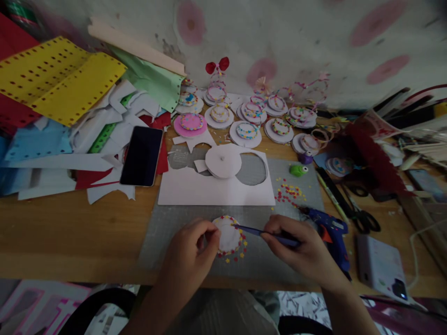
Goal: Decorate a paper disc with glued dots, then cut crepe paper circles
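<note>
My left hand [195,249] is closed at the left edge of a white paper disc [228,237], thumb and forefinger pinching its rim. Small red and yellow paper pieces line the disc's edge, and some loose yellow and red ones lie on the mat just beside its lower right. My right hand [296,246] grips dark blue tweezers [256,230], their tips over the upper part of the disc. Whether the tips hold a piece is too small to tell. Red and yellow confetti [289,191] is scattered on the mat farther right.
A grey cutting mat [167,242] lies under white cut card [209,193]. Decorated paper discs [246,132] stand behind. To the right are a blue glue gun [330,232], scissors [363,216], a green punch [298,170] and a power bank [382,265]. Left lie a phone [142,156] and paper scraps.
</note>
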`<state>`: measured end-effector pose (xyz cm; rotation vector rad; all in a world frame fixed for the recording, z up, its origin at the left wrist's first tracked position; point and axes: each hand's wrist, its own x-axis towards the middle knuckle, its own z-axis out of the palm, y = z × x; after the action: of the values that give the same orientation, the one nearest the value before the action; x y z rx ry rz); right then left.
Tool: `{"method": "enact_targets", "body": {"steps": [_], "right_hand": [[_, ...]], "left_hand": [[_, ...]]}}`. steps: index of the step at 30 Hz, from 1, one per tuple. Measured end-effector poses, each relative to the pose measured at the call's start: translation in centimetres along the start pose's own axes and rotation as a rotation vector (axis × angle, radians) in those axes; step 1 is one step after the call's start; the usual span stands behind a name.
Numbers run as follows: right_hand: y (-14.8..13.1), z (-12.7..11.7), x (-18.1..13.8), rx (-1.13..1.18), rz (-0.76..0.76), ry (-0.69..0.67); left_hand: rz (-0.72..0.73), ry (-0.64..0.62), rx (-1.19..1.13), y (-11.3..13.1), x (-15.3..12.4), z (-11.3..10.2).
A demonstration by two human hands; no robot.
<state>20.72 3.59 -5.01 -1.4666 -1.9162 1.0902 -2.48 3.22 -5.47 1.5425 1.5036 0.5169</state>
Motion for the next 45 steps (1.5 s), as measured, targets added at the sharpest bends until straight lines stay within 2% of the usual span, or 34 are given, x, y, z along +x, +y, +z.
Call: {"method": "enact_targets", "body": {"steps": [13,45], "right_hand": [[-0.01,-0.42,-0.01,0.026,0.019,0.05],[-0.09,-0.07,0.59,0.027,-0.007,-0.011]], "left_hand": [[-0.01,-0.002,-0.006,-0.15,-0.03,0.04],[0.021,0.016,-0.013,0.15,-0.06,-0.24]]}}
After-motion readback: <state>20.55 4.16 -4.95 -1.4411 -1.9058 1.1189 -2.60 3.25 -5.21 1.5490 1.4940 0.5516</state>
